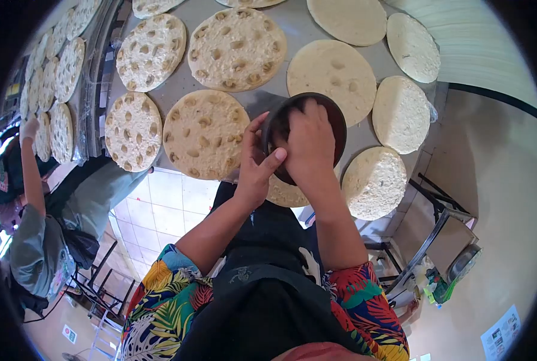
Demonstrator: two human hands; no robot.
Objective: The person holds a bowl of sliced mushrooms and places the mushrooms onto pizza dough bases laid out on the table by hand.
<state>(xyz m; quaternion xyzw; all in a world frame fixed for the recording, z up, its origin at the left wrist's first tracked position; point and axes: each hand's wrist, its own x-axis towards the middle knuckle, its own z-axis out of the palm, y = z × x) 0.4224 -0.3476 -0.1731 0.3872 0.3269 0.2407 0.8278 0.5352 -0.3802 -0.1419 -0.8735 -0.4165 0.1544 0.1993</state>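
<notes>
A dark round bowl (339, 120) is held above the table's near edge. My left hand (259, 162) grips its left rim, thumb over the edge. Inside the bowl is my right hand (309, 141), its fingertips bent down and hidden, so what they touch cannot be made out. Directly left of the bowl lies a flat dough round (205, 135) dotted with brownish slices. Behind the bowl, another dough round (331, 78) carries only a few pieces near its middle. Part of one more round (285, 194) shows below the bowl.
More topped rounds (237, 48) lie at the back left of the metal table (268, 101). White-topped rounds (401, 114) line its right side. At the far left, a co-worker (31, 240) reaches to a second table of rounds. A folding chair or table (440, 240) stands at right.
</notes>
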